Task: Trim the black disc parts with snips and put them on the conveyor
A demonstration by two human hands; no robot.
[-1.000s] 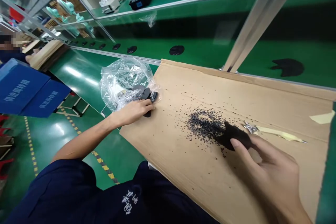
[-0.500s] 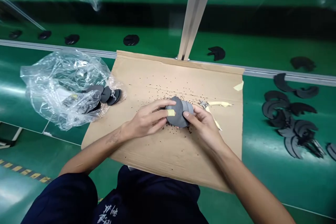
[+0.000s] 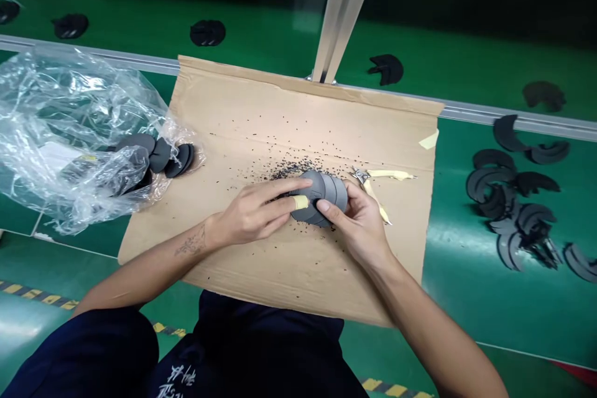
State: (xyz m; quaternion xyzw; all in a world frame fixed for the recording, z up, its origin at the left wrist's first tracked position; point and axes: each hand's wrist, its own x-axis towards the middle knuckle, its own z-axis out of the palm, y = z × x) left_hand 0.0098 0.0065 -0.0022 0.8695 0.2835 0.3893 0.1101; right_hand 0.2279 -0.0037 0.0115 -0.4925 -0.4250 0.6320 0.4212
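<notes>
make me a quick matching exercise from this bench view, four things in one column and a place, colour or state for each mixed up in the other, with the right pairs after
Things
1. pliers
2. plastic bag
3. cardboard
4. grey discs at the middle of the bench

Place, colour or state
A. brown, strewn with tiny black bits
B. between the left hand and the right hand
C. yellow and silver, handles spread
D. see-through, at the left edge of the view

Right pairs: 1-C, 2-D, 3-A, 4-B

Dark grey discs [image 3: 332,188], tan cardboard [image 3: 298,283]
</notes>
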